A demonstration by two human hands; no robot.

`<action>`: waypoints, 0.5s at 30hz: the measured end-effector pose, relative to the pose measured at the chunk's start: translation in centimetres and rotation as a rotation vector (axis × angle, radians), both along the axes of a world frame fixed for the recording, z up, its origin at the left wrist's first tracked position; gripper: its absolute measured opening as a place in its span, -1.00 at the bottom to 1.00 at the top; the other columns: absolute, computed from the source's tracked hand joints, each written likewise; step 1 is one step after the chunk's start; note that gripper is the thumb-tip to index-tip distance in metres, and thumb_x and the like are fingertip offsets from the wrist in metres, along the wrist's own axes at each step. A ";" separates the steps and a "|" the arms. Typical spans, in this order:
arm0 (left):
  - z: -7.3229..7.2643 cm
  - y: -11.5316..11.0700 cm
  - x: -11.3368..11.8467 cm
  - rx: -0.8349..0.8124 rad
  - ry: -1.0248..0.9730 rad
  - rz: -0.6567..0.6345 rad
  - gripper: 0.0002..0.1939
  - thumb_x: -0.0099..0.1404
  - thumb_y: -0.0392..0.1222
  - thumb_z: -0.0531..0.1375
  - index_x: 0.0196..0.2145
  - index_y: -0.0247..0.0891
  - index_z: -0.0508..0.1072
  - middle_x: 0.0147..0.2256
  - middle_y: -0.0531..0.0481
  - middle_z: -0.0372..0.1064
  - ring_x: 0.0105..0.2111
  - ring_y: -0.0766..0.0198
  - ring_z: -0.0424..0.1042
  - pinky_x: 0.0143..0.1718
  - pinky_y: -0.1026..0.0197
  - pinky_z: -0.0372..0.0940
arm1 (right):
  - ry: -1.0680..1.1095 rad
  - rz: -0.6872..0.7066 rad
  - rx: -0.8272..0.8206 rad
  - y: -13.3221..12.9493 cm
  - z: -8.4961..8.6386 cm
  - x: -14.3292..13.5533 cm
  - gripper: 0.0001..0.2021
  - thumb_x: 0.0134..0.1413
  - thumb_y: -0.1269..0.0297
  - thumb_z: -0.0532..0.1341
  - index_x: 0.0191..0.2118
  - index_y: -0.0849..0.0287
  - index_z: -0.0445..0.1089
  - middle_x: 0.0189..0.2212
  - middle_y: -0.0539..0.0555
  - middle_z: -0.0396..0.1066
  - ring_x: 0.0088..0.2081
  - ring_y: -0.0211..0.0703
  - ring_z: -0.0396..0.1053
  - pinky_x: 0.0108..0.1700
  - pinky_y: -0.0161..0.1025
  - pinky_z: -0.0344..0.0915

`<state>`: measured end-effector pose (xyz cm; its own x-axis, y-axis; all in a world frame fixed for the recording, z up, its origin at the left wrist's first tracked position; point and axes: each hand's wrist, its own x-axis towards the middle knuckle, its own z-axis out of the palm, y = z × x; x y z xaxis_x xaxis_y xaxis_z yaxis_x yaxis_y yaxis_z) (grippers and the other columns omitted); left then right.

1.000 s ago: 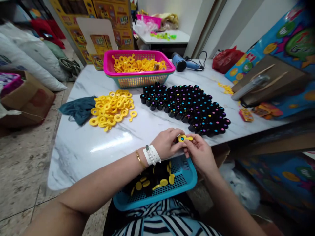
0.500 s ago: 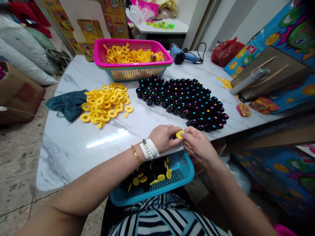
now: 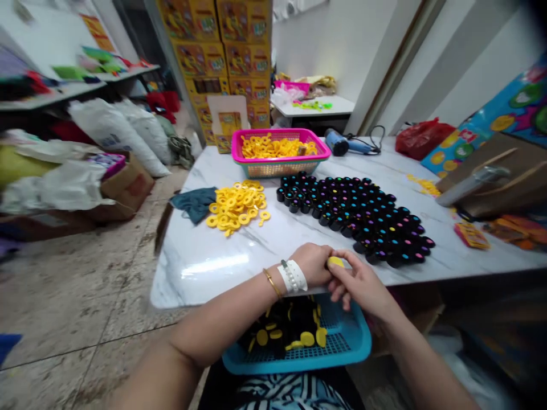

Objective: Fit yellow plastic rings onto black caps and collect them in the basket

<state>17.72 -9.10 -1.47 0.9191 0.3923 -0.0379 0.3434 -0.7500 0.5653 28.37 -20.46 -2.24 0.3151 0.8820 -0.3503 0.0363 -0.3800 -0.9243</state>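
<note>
The left hand (image 3: 313,263) and the right hand (image 3: 363,285) are meeting over the near edge of the white marbled table (image 3: 269,250), both closing narrowly around a small round yellow plastic piece (image 3: 335,261). The right thumb and index finger are pinching it from the right, while the left fingers are curling against its left side. Compared with the earlier frame, the hands are pressing closer together and covering more of the piece; a dark part seems to be showing at its left edge, though the fingers are hiding most of it. The view is also taking in more of the floor and stacked boxes at the far left.

Below the hands, a blue perforated plastic basket (image 3: 362,347) is holding black pieces with yellow discs. On the table, a pile of yellow plastic ring pieces (image 3: 237,206) is lying left, touching a dark teal cloth (image 3: 194,203). Black cylindrical pieces with coloured dots (image 3: 359,210) are standing tightly grouped to the right. A pink-rimmed basket (image 3: 280,160) is holding more yellow pieces at the far side.
</note>
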 end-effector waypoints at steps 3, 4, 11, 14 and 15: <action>0.4 0.0 0.3 -0.010 0.058 -0.039 -0.69 0.14 -0.17 0.17 -0.16 -0.32 0.47 -0.33 -0.12 0.51 -0.34 0.13 0.49 -0.35 0.23 0.30 | -0.022 0.055 -0.039 0.4 -0.3 0.6 -0.56 0.06 -0.09 0.19 -0.09 0.12 0.18 -0.70 -0.09 0.40 -0.73 -0.17 0.37 -0.80 -0.39 0.24; 0.5 0.0 0.3 -0.024 0.062 -0.050 -0.62 0.13 -0.19 0.18 -0.08 -0.34 0.44 -0.32 -0.11 0.52 -0.32 0.13 0.49 -0.32 0.23 0.31 | -0.026 0.069 -0.040 0.6 -0.4 1.0 -0.57 0.08 -0.10 0.17 -0.09 0.12 0.19 -0.72 -0.10 0.38 -0.76 -0.18 0.35 -0.80 -0.39 0.24; 2.1 3.5 -7.2 0.384 -0.058 0.446 -0.53 0.27 -0.06 0.12 0.08 -0.34 0.30 -0.18 -0.20 0.44 -0.17 0.06 0.44 -0.14 0.08 0.34 | 0.256 0.292 -0.059 -1.8 -0.3 0.1 -0.55 0.12 -0.04 0.19 0.01 0.11 0.16 -0.68 -0.11 0.39 -0.78 -0.29 0.30 -0.76 -0.46 0.19; 1.5 6.9 -11.7 0.668 0.090 0.694 -0.67 0.28 -0.10 0.09 -0.10 -0.35 0.44 -0.16 -0.25 0.39 -0.17 0.01 0.41 -0.17 0.05 0.33 | 0.358 0.516 -0.150 -3.9 -1.5 -3.5 -0.62 0.16 0.03 0.13 0.00 0.14 0.21 -0.70 -0.11 0.39 -0.80 -0.32 0.26 -0.79 -0.50 0.11; 1.1 7.8 -12.6 0.708 0.153 0.696 -0.70 0.27 -0.11 0.10 -0.16 -0.35 0.47 -0.18 -0.25 0.39 -0.19 0.00 0.40 -0.17 0.04 0.32 | 0.336 0.519 -0.152 -4.3 -2.1 -4.5 -0.63 0.16 0.06 0.13 0.01 0.15 0.22 -0.69 -0.12 0.38 -0.80 -0.33 0.25 -0.80 -0.51 0.07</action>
